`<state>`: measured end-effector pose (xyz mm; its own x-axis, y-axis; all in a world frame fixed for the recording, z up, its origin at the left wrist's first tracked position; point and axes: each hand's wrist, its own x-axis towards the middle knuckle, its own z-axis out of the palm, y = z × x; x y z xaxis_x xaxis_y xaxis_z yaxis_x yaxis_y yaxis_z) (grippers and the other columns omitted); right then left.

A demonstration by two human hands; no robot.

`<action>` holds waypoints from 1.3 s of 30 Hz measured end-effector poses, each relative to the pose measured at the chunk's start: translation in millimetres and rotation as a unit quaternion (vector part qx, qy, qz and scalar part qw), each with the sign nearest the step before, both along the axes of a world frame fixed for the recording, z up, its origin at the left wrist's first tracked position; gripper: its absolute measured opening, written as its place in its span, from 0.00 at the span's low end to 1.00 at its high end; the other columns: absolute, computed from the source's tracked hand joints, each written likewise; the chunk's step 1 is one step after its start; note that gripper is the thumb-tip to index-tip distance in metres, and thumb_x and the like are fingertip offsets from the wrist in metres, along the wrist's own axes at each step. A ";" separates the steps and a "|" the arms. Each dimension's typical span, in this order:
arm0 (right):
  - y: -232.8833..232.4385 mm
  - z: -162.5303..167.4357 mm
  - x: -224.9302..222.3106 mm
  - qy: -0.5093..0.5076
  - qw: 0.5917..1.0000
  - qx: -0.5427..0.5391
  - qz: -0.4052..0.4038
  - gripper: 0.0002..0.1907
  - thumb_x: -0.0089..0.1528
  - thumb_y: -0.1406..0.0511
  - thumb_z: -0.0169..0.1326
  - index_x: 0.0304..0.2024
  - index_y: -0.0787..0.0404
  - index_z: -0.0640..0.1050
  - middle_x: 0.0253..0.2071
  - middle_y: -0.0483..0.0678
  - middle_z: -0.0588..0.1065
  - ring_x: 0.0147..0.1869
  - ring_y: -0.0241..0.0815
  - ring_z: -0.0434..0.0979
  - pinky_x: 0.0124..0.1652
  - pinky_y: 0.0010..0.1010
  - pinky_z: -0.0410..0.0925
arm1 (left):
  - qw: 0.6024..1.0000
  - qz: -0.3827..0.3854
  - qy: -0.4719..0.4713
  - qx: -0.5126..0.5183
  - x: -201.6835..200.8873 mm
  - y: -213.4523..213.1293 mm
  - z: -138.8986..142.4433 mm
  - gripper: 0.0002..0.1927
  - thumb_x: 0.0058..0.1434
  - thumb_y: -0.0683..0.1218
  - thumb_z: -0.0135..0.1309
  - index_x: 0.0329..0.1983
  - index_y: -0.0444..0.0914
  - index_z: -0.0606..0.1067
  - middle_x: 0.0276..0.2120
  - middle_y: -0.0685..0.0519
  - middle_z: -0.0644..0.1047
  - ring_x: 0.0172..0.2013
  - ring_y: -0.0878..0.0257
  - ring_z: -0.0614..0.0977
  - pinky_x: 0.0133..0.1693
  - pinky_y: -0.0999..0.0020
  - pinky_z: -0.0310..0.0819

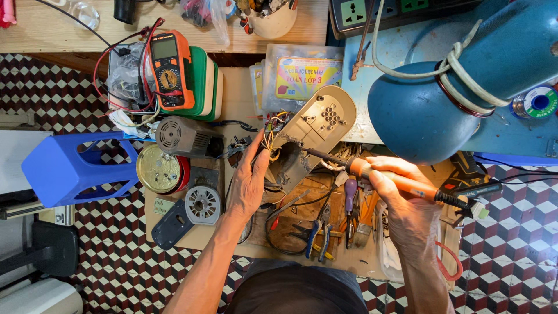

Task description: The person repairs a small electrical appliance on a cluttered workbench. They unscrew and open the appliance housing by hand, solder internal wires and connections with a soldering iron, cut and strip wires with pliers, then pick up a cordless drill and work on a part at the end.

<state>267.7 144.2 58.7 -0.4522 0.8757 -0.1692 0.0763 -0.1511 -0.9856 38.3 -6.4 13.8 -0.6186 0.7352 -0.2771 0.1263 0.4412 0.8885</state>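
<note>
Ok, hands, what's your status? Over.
Right hand grips orange soldering iron, tip at the grey plastic casing. Left hand steadies its wires. Pliers lie below.

My orange multimeter (169,68) leaned on green cases; left of it, tangled red leads (119,70). Below it sat the grey motor (185,136), lower left the blue stool (72,168).

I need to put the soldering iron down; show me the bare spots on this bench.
Bare board lies below the dark plastic cover, along the near edge. Wood shelf is open left of the multimeter. Between left hand and right hand, which holds the soldering iron, pliers and wires crowd everything.
</note>
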 end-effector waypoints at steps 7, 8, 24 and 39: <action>3.9 5.2 -3.1 -0.039 0.999 0.002 -0.003 0.10 0.64 0.69 0.59 0.48 0.66 0.81 0.48 0.53 0.82 0.50 0.40 0.84 0.52 0.30 0.77 | 1.000 0.001 -0.002 -0.026 -0.9 0.3 2.0 0.36 0.71 0.66 0.36 0.75 0.44 0.60 0.71 0.47 0.67 0.70 0.53 0.67 0.66 0.61 0.61; 4.3 5.6 -3.8 -0.053 0.999 -0.003 -0.009 0.10 0.64 0.69 0.59 0.48 0.66 0.81 0.47 0.52 0.82 0.49 0.40 0.84 0.50 0.30 0.78 | 0.999 0.003 -0.007 -0.033 -0.8 0.1 1.7 0.36 0.70 0.66 0.36 0.75 0.44 0.60 0.70 0.48 0.68 0.70 0.54 0.68 0.66 0.61 0.62; -1.5 7.9 -13.7 -0.016 1.000 -0.001 -0.012 0.08 0.67 0.71 0.57 0.48 0.68 0.80 0.46 0.54 0.81 0.45 0.38 0.83 0.47 0.27 0.77 | 0.999 0.019 -0.026 0.025 -2.5 -2.7 -4.5 0.32 0.72 0.62 0.40 0.75 0.43 0.62 0.69 0.49 0.69 0.67 0.57 0.71 0.64 0.63 0.65; 4.9 9.9 -16.8 -0.046 0.998 0.031 0.010 0.08 0.65 0.71 0.58 0.47 0.67 0.81 0.45 0.53 0.82 0.45 0.39 0.84 0.47 0.28 0.78 | 0.999 0.016 -0.025 0.032 -4.5 -4.2 -10.5 0.33 0.72 0.64 0.39 0.75 0.46 0.62 0.69 0.49 0.69 0.67 0.56 0.72 0.65 0.61 0.65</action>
